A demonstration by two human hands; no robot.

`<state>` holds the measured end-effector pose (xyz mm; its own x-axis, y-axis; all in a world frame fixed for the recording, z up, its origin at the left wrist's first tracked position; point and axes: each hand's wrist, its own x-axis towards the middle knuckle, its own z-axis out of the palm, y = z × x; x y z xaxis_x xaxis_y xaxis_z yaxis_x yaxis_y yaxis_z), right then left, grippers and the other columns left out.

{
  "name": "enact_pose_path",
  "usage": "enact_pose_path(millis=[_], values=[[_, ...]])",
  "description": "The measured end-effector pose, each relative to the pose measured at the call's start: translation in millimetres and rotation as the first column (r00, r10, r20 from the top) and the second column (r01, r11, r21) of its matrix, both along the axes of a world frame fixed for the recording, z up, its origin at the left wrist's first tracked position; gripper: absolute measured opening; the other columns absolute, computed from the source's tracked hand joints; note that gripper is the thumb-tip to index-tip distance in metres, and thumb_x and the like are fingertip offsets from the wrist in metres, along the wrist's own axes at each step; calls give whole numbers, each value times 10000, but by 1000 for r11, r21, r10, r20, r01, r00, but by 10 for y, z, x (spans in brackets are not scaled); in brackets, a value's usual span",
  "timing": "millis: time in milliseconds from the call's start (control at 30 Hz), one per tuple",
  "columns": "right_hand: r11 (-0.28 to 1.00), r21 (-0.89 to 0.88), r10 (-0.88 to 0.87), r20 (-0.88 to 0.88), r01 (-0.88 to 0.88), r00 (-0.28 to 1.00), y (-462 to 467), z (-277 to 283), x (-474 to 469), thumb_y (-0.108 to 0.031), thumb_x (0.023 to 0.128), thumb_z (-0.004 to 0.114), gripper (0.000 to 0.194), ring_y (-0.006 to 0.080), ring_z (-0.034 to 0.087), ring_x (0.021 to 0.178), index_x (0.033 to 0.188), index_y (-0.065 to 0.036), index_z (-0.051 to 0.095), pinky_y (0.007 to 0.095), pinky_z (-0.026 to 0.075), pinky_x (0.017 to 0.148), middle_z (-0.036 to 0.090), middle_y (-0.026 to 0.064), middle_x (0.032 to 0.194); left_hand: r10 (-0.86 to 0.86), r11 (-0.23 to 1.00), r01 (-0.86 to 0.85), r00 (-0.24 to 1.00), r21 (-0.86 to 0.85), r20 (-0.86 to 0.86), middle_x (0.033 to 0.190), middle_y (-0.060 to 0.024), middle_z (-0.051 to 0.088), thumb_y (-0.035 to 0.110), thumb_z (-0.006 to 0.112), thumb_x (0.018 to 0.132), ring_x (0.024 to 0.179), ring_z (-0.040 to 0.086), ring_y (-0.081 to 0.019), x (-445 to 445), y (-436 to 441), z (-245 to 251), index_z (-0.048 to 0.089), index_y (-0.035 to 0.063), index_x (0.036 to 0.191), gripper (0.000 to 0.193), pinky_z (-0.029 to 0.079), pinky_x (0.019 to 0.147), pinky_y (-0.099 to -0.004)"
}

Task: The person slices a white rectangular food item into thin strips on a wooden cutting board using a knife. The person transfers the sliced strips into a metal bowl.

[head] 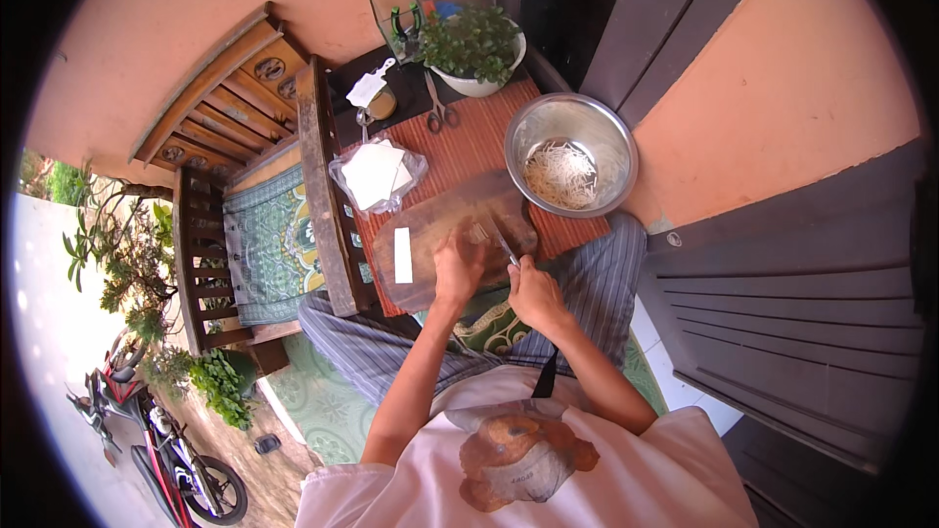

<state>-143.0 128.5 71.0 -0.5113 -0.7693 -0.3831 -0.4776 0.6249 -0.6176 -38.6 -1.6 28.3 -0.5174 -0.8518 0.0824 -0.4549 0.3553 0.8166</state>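
A dark wooden chopping board (433,235) lies before me on a red striped mat. My right hand (535,292) grips a knife (505,239) by its handle, its blade over the right part of the board. My left hand (458,264) rests on the board beside the blade, fingertips at some small pale pieces (478,233); whether it pinches them is hard to see. A white rectangular strip (403,255) lies on the board's left side. Beyond the board, white flat sheets (374,174) sit on a clear plastic bag. Thin pale strips (561,174) lie in a steel bowl (620,154) at the right.
Scissors (440,111) lie at the mat's far edge, near a potted plant (473,48) and a glass container (396,11). A glass of brown drink (382,104) has a white lid-like piece (370,84) over it. A wooden bench (323,191) stands left; a door (792,293) is at right.
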Motion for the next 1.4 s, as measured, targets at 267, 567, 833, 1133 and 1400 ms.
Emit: enact_pose_path(millis=[267, 567, 833, 1133, 1400], values=[[950, -308, -100, -165, 45, 981, -113, -161, -243, -163, 1028, 605, 249, 512, 622, 950, 1145, 50, 548, 565, 520, 840, 593, 303, 1056, 42, 981, -32, 998, -191, 51, 1041, -175, 710, 83, 796, 823, 838, 713, -317, -209, -62, -93, 738, 0, 1118, 312, 575, 763, -429], [951, -299, -27, -320, -73, 947, -364, -365, -319, -146, 955, 695, 288, 437, 588, 1102, 1140, 7, 535, 525, 513, 898, 560, 251, 1135, 37, 992, -25, 994, -121, 98, 897, -152, 745, 62, 736, 815, 767, 745, -277, -187, -209, -63, 761, 25, 1013, 203, 591, 743, -387], [863, -500, -129, -360, -75, 924, -208, -250, -228, -138, 956, 689, 389, 437, 534, 1136, 1287, 15, 553, 546, 433, 980, 522, 241, 1202, 60, 987, -69, 996, 148, 61, 912, -97, 776, 84, 757, 850, 798, 725, -152, -67, -289, -39, 775, 24, 1092, 250, 576, 753, -318], [931, -335, -304, -492, 145, 816, 1060, -448, -388, -136, 923, 669, 472, 456, 491, 1223, 1337, 31, 514, 570, 369, 1064, 492, 254, 1328, 78, 708, 186, 938, 681, -337, 1030, -70, 777, 94, 799, 912, 917, 692, -121, -226, -577, 525, 759, -13, 1169, 281, 546, 847, -281], [933, -271, -354, -556, 238, 752, 1006, -558, -469, -277, 921, 659, 635, 468, 387, 1384, 1424, 48, 447, 604, 266, 1170, 409, 263, 1487, -156, 821, 283, 947, 496, -282, 1078, -76, 776, 91, 727, 993, 987, 733, -146, -1278, -621, 1167, 745, -31, 1203, 243, 569, 893, -259]])
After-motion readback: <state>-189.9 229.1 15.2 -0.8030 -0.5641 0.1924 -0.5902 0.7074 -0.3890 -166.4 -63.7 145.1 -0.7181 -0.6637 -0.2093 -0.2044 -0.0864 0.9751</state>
